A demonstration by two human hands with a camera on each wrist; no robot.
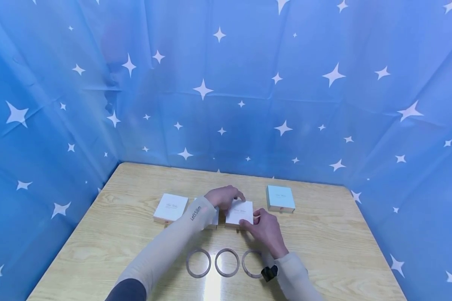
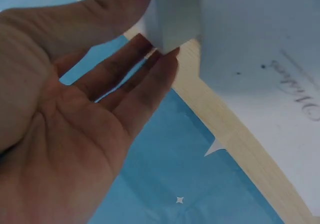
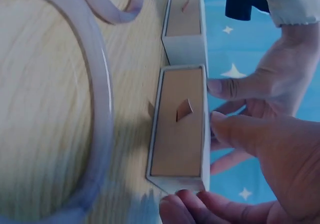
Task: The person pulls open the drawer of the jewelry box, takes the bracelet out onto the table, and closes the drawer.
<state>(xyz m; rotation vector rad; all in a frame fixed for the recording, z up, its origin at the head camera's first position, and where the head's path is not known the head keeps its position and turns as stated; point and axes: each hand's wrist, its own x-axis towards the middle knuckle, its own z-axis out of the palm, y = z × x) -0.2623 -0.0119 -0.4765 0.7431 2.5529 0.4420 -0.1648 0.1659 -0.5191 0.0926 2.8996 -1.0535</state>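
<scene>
A white, shallow drawer-style box (image 1: 239, 213) lies on the table with both hands at it. My left hand (image 1: 224, 197) grips its left far side, thumb and fingertips about the box edge in the left wrist view. On the right side, my right hand (image 1: 266, 228) holds it with the thumb over the top and the fingers along the side. Its tan front (image 3: 172, 144) with a small ribbon tab (image 3: 184, 110) faces me in the right wrist view. Close to its left stands another white box (image 1: 213, 221), partly hidden by my left forearm.
A third white box (image 1: 172, 206) sits further left, and a light blue box (image 1: 280, 197) stands at the right. Nearer me lie three pale translucent bangles (image 1: 227, 276) in a row, the right one partly behind my right wrist. A star-patterned blue curtain (image 1: 245, 113) surrounds the wooden table (image 1: 335, 251).
</scene>
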